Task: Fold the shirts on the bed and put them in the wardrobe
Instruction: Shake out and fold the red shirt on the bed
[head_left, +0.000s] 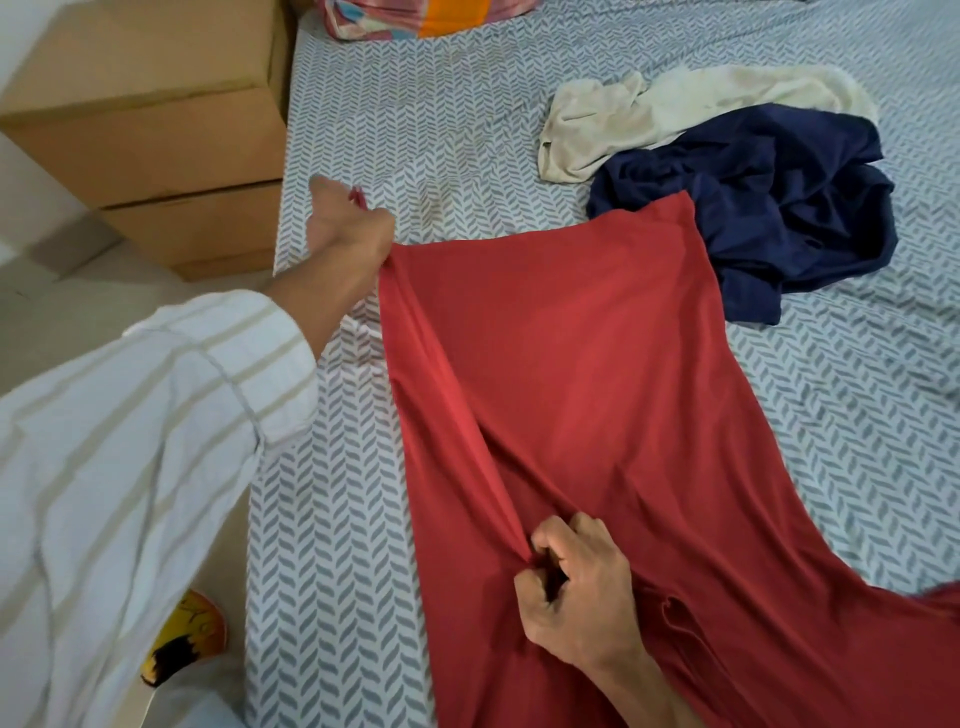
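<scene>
Across the near half of the bed (415, 119): red shirt (582, 374) spread lengthwise on the patterned sheet, far hem toward the middle of the mattress, near end running off the lower right of the frame. Left edge doubled over along a long crease between the two hands.

Left hand (349, 228): fingers curled, pinching the far left corner of the red shirt, arm extended, striped sleeve (135, 441) pushed back from the wrist. Right hand (576, 587): fingers curled, pinching a gather of the same fabric at the near end of the crease. Cloth drawn taut between the two grips.

Handling, as judged from the drape: light, thin knit; fully limp; no stiffness to hold a fold unaided. Likely to sag, stretch and skew under uneven pull. Not fragile. Recommended grip points: hem corners and the shoulder or sleeve seam, both ends of any fold line held at once, then laid flat and smoothed.

Remaining on the bed: navy shirt (769, 218), crumpled, touching the far right corner of the red shirt; cream shirt (670, 111), crumpled, just behind and touching the navy one. Both unfolded.

Beside the bed on the left: cardboard boxes (156, 135). Wardrobe not in view.
</scene>
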